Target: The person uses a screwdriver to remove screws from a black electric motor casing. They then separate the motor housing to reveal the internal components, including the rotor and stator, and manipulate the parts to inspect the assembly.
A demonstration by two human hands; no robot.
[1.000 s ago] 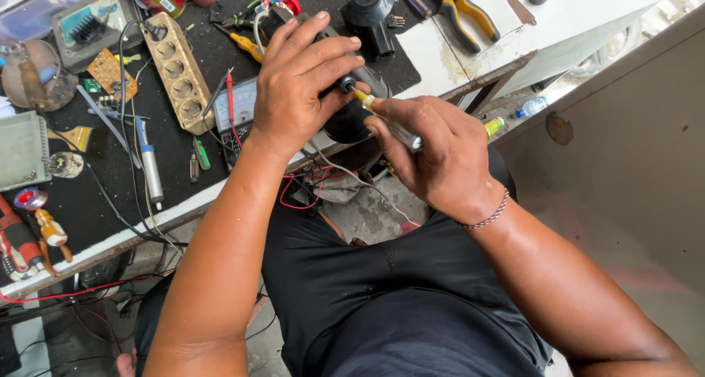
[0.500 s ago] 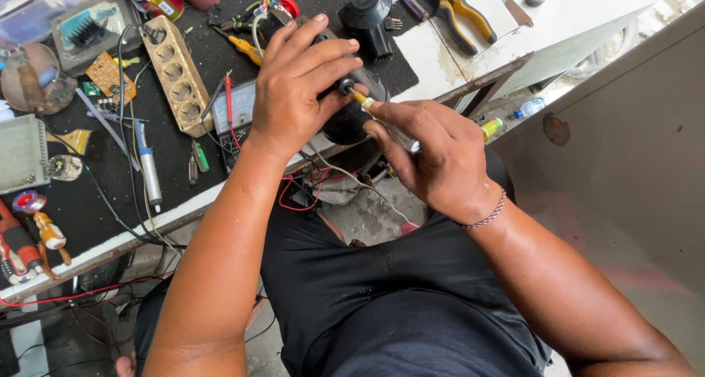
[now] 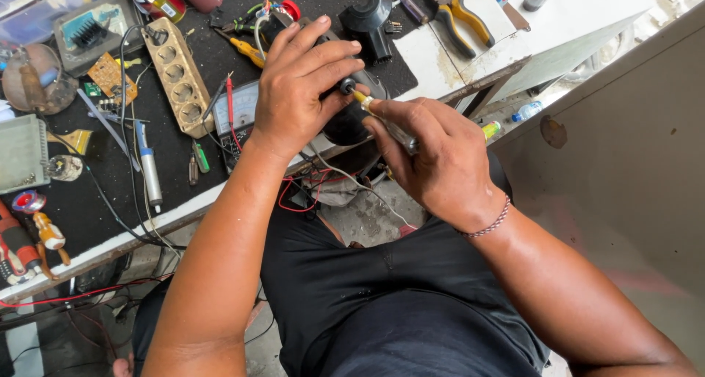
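Although compared against the view one second back, shows almost no shift: same pose, same contact, only slight settling of the wrists. Suggests steady, fine work at one spot rather than a change of position.

Left hand (image 3: 301, 90): closed down over the black device (image 3: 345, 131) at the near edge of the workbench (image 3: 183, 215), fingers spread across its top, pinning it in place. Right hand (image 3: 440, 164): wrapped tight round the small screwdriver (image 3: 365, 102), yellow collar showing, tip set against the device just beside the left fingertips. Cannot tell whether the tip sits in a screw head; covered by the fingers.

Surroundings, left of the device: analogue multimeter (image 3: 239, 109) with its probe leads, beige power strip (image 3: 176, 76), blue-and-white soldering iron (image 3: 149, 167). Far side: black moulded part (image 3: 371, 20), orange-handled pliers (image 3: 459, 17) to the far right.

Obstructions: red wires (image 3: 294, 197) and a pale lead hanging below the bench edge, just under both hands, close enough to snag a wrist. Device partly overhanging the edge, held only by the left hand's grip.
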